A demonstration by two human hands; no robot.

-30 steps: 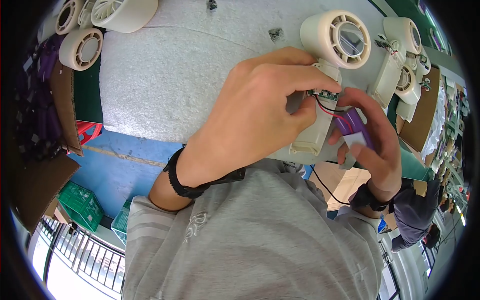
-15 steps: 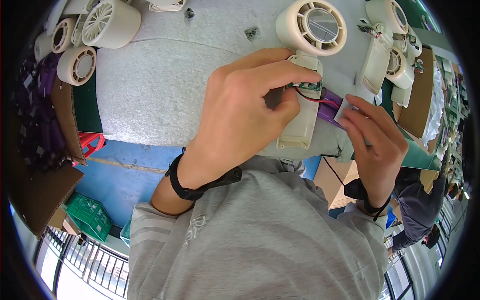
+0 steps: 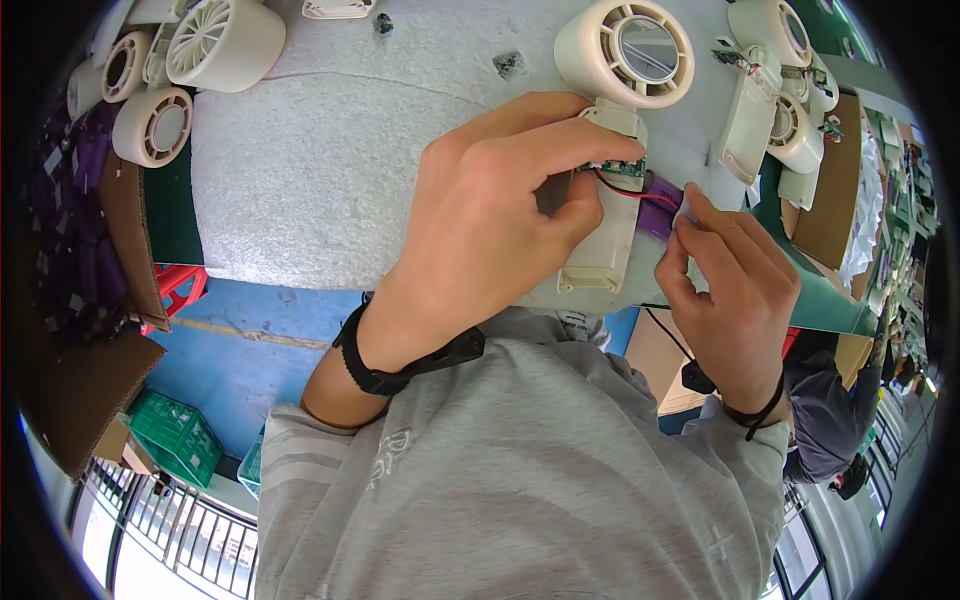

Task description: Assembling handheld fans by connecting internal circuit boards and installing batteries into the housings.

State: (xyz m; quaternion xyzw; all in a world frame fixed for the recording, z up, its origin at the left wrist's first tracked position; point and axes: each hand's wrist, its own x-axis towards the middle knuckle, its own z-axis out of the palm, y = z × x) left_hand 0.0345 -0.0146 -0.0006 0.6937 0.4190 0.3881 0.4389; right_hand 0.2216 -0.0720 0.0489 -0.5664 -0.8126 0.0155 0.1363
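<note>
Two hands (image 3: 600,240) hold a cream fan handle (image 3: 603,225), purple battery (image 3: 660,208)

Plenty of bare grey mat (image 3: 330,190) on the bench's left half, so I had an easy lane in from the near edge. The far-left corner was clogged with cream fan housings (image 3: 215,40), and the right edge was packed with more fan parts (image 3: 775,110), super tight there.
</note>
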